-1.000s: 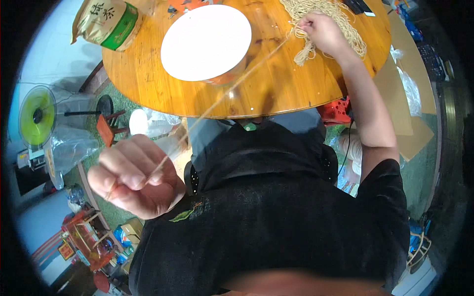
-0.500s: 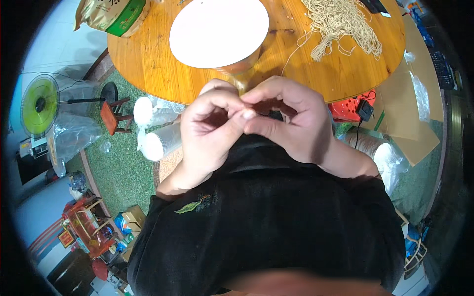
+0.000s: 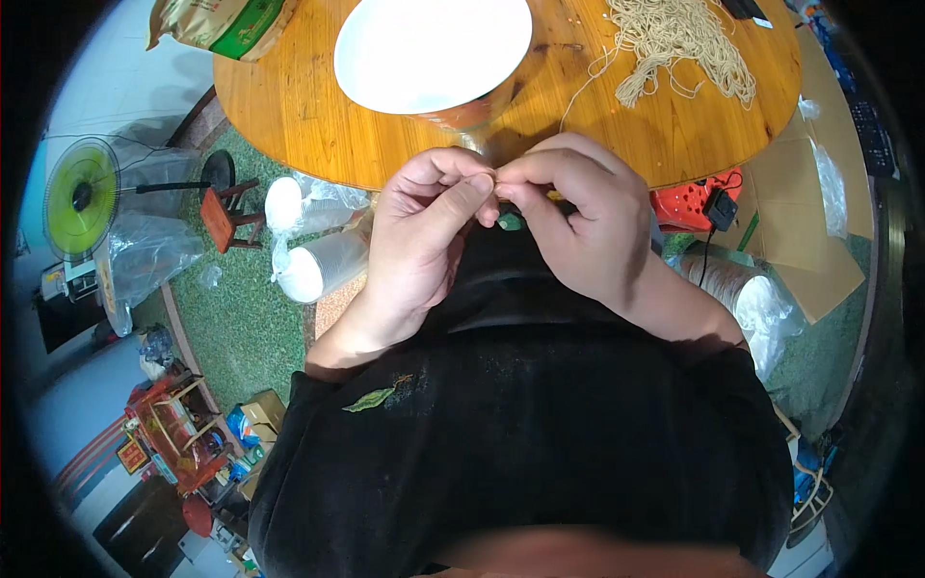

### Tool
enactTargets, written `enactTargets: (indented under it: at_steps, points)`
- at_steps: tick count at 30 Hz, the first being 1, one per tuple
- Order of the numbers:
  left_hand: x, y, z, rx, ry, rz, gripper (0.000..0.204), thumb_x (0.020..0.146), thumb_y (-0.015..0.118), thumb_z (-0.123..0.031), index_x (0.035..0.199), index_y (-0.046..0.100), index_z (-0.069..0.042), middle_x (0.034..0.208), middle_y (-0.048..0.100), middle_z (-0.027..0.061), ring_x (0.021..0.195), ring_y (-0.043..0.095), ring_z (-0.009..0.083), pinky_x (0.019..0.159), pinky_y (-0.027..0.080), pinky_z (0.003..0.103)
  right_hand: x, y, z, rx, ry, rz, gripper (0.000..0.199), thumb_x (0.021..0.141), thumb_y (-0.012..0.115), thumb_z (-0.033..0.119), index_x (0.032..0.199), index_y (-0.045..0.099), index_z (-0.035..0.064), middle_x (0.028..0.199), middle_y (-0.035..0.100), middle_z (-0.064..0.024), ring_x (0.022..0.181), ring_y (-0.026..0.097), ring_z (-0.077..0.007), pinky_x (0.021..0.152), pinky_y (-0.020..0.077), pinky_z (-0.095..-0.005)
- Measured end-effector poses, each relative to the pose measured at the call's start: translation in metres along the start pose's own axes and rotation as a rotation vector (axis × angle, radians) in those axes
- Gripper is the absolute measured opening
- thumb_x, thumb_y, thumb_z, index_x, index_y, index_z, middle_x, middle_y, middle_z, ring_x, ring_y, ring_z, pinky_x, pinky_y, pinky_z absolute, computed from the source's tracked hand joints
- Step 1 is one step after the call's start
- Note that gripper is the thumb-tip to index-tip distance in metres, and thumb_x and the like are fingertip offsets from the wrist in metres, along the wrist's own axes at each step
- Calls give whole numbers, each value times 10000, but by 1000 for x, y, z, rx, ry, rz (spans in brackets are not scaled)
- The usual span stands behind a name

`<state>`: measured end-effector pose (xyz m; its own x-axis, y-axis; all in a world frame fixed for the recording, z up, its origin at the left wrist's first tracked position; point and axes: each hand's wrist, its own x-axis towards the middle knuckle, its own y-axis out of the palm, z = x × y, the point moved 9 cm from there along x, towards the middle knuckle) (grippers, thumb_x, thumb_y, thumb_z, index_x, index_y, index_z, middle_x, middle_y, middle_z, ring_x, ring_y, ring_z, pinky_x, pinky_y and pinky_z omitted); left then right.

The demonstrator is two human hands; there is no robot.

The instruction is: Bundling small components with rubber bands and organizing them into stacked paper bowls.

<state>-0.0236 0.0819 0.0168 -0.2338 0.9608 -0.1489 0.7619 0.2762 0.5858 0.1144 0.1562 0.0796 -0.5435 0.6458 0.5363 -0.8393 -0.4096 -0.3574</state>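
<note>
**Both hands pinch together at the near edge of the round tabletop**

The left hand (image 3: pixel 419 241) and the right hand (image 3: pixel 578 222) meet in front of the person's chest, just at the near rim of the round wooden tabletop (image 3: pixel 289 106). The fingers (image 3: pixel 462 188) of both hands are closed, tips pressed against each other in a pinch; something thin seems to be held between them, but it is too small to make out. A single pale string (image 3: pixel 588 77) runs across the wood from the hands' side toward the bundle of pale string (image 3: pixel 679 43) lying at the far right of the tabletop.

Just beyond the hands stands a white bowl (image 3: pixel 434 48), near the middle of the tabletop. At the far left edge lies a tan and green bag (image 3: pixel 217 21).

On the green floor (image 3: pixel 241 318) to the left are stacks of white cups in clear wrap (image 3: pixel 313 260), a small stool (image 3: pixel 231 217) and a green fan (image 3: pixel 82 197). To the right sits a red crate (image 3: pixel 689 202) beside flattened cardboard (image 3: pixel 805 212).
</note>
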Motion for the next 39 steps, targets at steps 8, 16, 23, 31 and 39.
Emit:
enactTargets:
  at_steps: [8, 16, 23, 31, 39]
  points:
    - [4, 49, -111, 1395, 1054, 146, 413, 838, 883, -34, 1206, 702, 17, 1163, 719, 161, 1111, 701, 280, 973, 557, 364, 0, 10, -54, 404, 392, -58, 81, 1044, 740, 88, 1009, 720, 19, 844, 587, 102, 746, 475, 18, 646, 376, -197]
    - [51, 50, -85, 1788, 536, 345, 431, 891, 821, -34, 1313, 733, -39, 1138, 762, 152, 1039, 764, 311, 897, 608, 390, -2, 32, -80, 564, 551, -93, 139, 1037, 751, 125, 1030, 757, -14, 882, 722, 14, 790, 626, -32, 709, 497, -228]
    - [32, 73, -88, 1679, 694, 309, 435, 870, 849, -43, 1296, 761, -52, 1158, 747, 142, 1038, 744, 307, 893, 598, 392, -11, 33, -82, 703, 565, -75, 132, 1049, 745, 122, 1065, 762, -8, 911, 729, 17, 808, 617, -25, 718, 493, -218]
    - [14, 90, -85, 1709, 903, 538, 313, 824, 859, -71, 1136, 834, -93, 1184, 723, 89, 1084, 685, 309, 937, 536, 416, -13, 22, -58, 693, 533, 36, 122, 1051, 756, 116, 1058, 775, -4, 902, 730, 28, 800, 610, -12, 714, 490, -206]
    - [7, 93, -87, 1734, 942, 525, 246, 770, 870, -30, 1004, 813, -75, 1091, 734, 69, 1058, 692, 295, 895, 529, 409, -11, 21, -51, 625, 509, 130, 145, 1039, 775, 117, 1099, 797, -13, 947, 771, 3, 854, 667, -39, 766, 539, -231]
